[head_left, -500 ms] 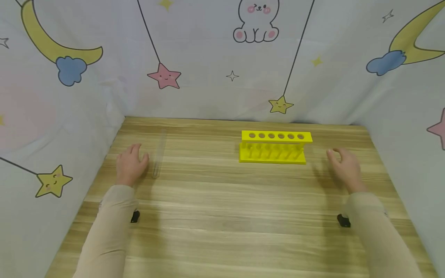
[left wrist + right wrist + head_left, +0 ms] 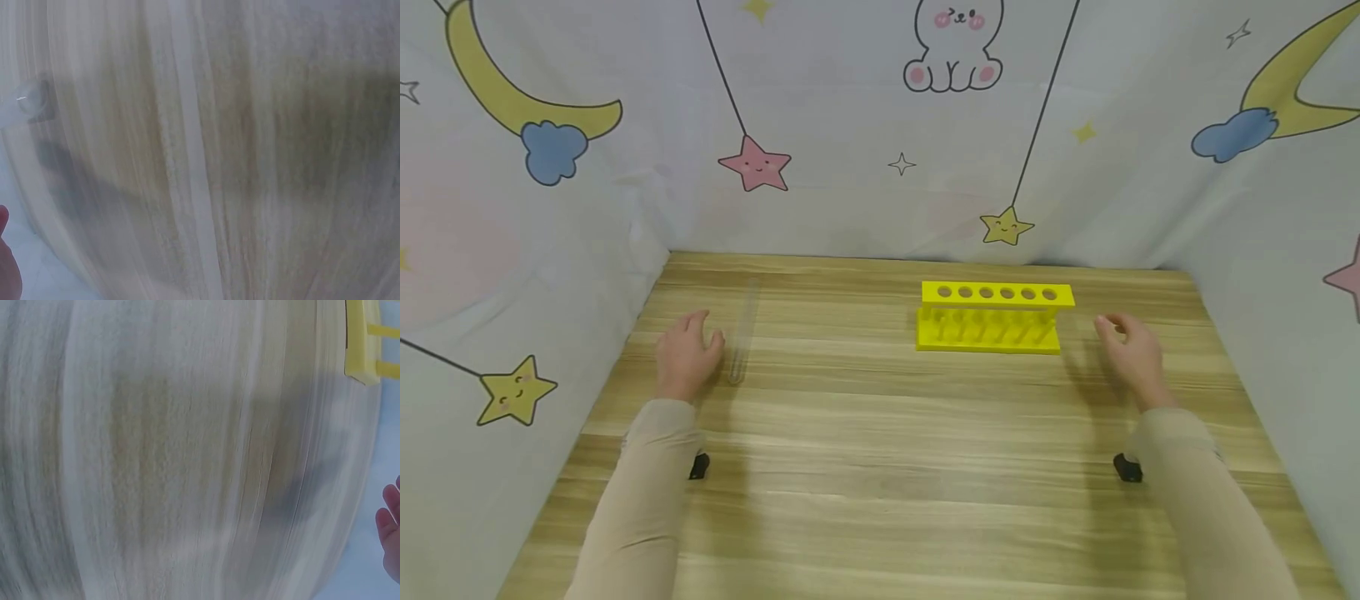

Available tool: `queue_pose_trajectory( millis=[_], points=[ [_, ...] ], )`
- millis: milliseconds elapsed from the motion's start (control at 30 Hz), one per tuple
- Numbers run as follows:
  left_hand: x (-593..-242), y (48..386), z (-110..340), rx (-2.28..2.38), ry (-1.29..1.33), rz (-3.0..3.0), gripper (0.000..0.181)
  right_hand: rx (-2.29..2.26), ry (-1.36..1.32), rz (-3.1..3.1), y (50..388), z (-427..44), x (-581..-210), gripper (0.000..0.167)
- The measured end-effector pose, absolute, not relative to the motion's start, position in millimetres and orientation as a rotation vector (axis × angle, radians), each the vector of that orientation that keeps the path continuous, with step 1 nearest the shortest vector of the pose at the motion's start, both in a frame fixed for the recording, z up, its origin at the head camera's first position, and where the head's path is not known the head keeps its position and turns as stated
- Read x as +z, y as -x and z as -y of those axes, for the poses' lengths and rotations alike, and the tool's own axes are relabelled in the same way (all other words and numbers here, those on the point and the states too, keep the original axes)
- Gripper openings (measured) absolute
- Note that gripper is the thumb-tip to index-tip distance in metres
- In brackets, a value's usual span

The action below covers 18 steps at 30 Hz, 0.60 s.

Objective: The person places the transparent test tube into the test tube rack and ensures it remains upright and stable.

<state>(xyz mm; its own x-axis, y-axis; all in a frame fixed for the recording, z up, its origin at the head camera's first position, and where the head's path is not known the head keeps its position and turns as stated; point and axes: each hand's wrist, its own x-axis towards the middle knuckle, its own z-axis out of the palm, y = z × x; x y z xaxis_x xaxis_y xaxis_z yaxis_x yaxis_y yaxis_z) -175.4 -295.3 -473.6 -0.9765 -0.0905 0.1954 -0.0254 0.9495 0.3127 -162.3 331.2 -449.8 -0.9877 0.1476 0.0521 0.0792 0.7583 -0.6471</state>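
Note:
A clear test tube (image 2: 744, 333) lies on the wooden table, its rounded end toward me; that end also shows at the left edge of the left wrist view. Just left of the tube is my left hand (image 2: 687, 357), fingers relaxed, holding nothing. A yellow test tube rack (image 2: 997, 294) stands upright toward the back, with a row of round holes along its top and pegs below. To the right of the rack, apart from it, my right hand (image 2: 1132, 354) hovers with loosely bent fingers and nothing in them. In the right wrist view a corner of the rack (image 2: 362, 350) appears.
The wood-grain table (image 2: 880, 467) is bounded by a white cloth (image 2: 850, 208) printed with stars, moons and clouds at the back and both sides. A small black device (image 2: 1127, 468) sits under the right wrist, another (image 2: 699, 466) under the left.
My right hand has moved left toward the rack. The left hand has shifted slightly right, closer to the test tube. Tube and rack have stayed in place.

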Motion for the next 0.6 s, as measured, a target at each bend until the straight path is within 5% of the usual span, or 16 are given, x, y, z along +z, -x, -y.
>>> queue_pose_trajectory(
  millis=[600],
  points=[
    [-477,181,288,-0.516,-0.14,2.931,0.045,1.131,0.235,2.787,177,-313,-451,0.052]
  ],
)
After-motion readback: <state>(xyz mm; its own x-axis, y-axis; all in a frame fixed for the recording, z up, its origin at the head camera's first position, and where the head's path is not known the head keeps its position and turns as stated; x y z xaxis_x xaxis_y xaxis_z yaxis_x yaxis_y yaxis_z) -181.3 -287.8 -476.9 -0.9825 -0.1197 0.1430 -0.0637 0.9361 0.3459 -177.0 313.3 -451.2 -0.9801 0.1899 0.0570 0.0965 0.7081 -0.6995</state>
